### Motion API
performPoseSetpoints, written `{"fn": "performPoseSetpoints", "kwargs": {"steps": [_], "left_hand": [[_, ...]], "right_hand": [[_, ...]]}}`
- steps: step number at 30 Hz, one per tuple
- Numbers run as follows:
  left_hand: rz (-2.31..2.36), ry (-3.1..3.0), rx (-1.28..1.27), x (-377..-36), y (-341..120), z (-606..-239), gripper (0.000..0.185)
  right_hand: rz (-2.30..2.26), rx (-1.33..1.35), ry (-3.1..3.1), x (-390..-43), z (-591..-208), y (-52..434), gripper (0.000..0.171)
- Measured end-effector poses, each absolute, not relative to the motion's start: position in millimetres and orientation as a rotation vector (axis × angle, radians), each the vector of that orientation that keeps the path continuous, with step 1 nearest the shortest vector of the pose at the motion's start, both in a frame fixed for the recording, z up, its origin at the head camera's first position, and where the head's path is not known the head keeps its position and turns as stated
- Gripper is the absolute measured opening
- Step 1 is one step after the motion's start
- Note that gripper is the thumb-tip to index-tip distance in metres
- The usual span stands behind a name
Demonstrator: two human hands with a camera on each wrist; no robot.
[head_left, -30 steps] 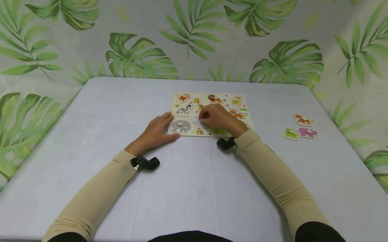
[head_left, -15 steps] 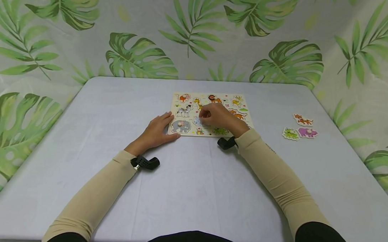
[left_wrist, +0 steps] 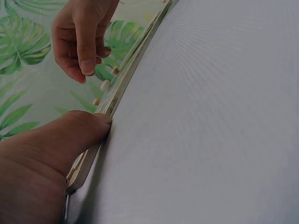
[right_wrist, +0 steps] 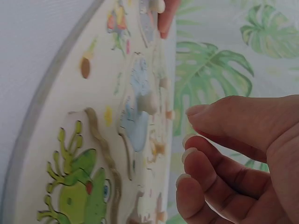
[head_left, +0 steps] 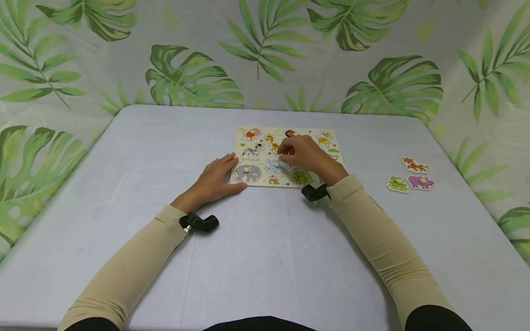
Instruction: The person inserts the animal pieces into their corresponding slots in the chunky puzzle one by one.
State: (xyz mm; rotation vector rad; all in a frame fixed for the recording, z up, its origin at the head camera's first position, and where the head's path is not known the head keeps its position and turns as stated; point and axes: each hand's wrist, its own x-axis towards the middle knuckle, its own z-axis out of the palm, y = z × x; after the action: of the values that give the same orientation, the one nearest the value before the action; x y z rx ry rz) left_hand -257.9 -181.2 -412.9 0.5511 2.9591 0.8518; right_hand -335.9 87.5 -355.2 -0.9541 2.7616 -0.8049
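A wooden peg puzzle board (head_left: 286, 184) printed with animals lies on the table. My left hand (head_left: 211, 179) rests at its near left corner, fingers along the left side and thumb on the front edge. Just above the board's middle is my right hand (head_left: 308, 155), its bent fingers holding nothing. In the right wrist view, those fingertips stand apart from the small knob (right_wrist: 148, 103) of a pale blue animal piece (right_wrist: 135, 121), which sits in its cutout. A grey elephant piece (head_left: 248, 172) is near my left thumb. A frog picture (right_wrist: 84, 186) shows in its recess.
Three loose pieces lie on the white tabletop right of the board: an orange tiger-like one (head_left: 415, 165), a green frog (head_left: 397, 183) and a purple hippo (head_left: 420, 182). A leaf-print cloth (head_left: 193, 80) hangs behind the table.
My right hand has let go of the pale blue piece and lifted slightly up and to the right, uncovering the piece and more of the frog recess. The left hand stays put.
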Motion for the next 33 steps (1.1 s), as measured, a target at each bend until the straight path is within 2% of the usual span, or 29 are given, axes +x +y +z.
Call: {"fn": "performPoseSetpoints", "kwargs": {"steps": [8,18,33], "left_hand": [[0.845,2.966,0.552,-257,-182,-413,0.085],[0.842,2.961,0.53,-258,-181,-413,0.084],[0.823,2.961,0.521,-257,-181,-411,0.084]], "right_hand": [[-0.88,-0.983,2.78,-336,-344,93,0.014],[-0.968,-1.01,2.838,-335,-329,114,0.011],[-0.888,-0.939,2.874,-325,-332,159,0.014]]}}
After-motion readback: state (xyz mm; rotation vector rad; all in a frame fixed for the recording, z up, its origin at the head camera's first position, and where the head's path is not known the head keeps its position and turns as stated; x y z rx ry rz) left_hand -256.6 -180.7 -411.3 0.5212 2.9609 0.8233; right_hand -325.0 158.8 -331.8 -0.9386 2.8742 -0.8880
